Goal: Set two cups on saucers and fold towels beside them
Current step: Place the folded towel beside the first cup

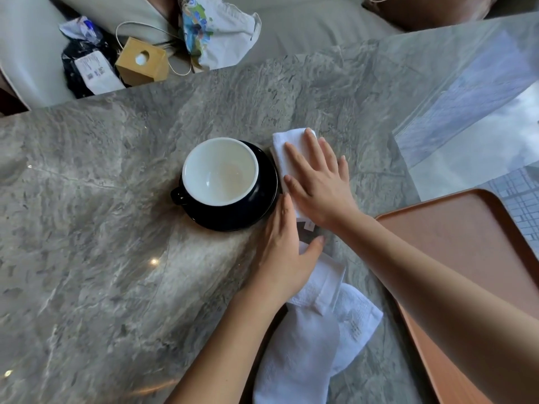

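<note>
Table edge: the far edge of the grey veined marble table top [116, 199] runs from mid-left up to the right; a pale sofa lies beyond it.
Right bound: a rounded orange-brown tray [466, 243] sits at the table's right, its left rim just beside the right forearm.
Open room: a broad stretch of marble lies left of and nearer than the saucer.
Cup: a dark navy cup with white inside [220, 170] stands upright on a dark round saucer [233, 224], handle to the left.
Folded towel: a narrow white folded towel [281, 147] lies along the saucer's right rim, touching or nearly so.
Right hand [318, 182]: palm down, fingers straight and spread, pressing flat on the folded towel; gripping nothing.
Left hand [285, 249]: on edge by the saucer's near-right rim, fingers straight, thumb spread wide; holds nothing.
Loose towel: a second, rumpled white towel [315, 339] lies under the left wrist, trailing to the near edge.
Sofa clutter: small wooden box [141, 61], black plastic bag [78, 62], printed cloth bag [215, 33].
</note>
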Available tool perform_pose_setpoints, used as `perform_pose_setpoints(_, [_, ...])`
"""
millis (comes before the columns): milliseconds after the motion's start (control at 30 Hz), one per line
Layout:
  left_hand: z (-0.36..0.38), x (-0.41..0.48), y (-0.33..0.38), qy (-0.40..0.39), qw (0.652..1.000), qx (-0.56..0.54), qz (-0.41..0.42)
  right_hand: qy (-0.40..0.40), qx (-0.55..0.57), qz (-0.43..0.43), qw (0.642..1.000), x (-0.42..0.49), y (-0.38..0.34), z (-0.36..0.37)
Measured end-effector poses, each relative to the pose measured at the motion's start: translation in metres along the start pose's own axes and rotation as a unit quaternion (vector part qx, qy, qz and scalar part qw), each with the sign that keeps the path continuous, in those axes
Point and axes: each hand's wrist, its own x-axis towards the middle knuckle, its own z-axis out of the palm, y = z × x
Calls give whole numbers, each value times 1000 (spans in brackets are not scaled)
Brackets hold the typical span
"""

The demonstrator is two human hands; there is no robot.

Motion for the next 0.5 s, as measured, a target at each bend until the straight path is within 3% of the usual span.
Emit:
perform_pose_setpoints(333, [-1, 1, -6, 10, 999, -33, 0, -7, 3, 5, 1000, -1, -3, 0])
perform_pose_setpoints(433, [-7, -12, -1, 29, 999, 35, 13, 82, 100, -14, 992, -13, -4, -3])
perform_pose_setpoints(500, [-17, -27, 2, 35, 997, 58, 21, 160, 192, -39, 967, -29, -7, -9])
